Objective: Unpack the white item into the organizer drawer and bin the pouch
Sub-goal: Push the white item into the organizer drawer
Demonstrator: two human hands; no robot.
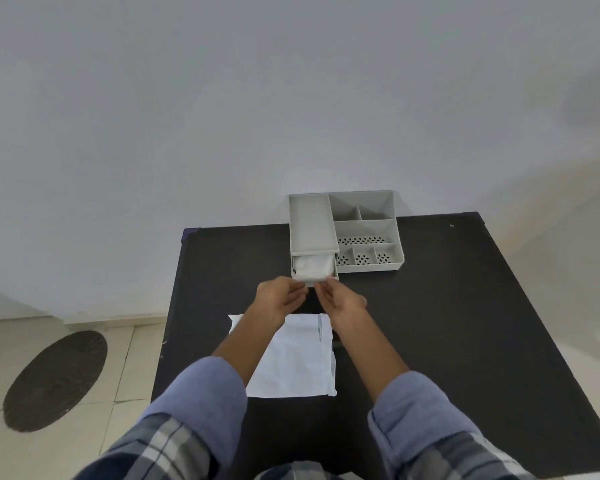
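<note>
**Room around the drawer front**

Both hands, the left hand (280, 299) and right hand (340, 299), crowd the front of the open drawer (314, 271). The organizer (364, 233) blocks the table's far edge. The flat pouch (295, 358) covers the near middle. The black table (465, 323) lies bare to the right.

A table (447, 323) fills the lower middle and right of the frame. At its far edge, near the middle of the frame, sits an organizer (364, 230). The drawer (314, 271) sticks out of the organizer's left part, toward the bottom of the frame. The white item (312, 264) lies in the drawer. Both hands are just below the drawer: the left hand (279, 299) on the left, the right hand (342, 301) on the right, fingertips at the drawer's front. The pouch (298, 362) lies flat on the table below the hands, between the two arms. A mat (56, 379) lies on the floor at the lower left.
</note>
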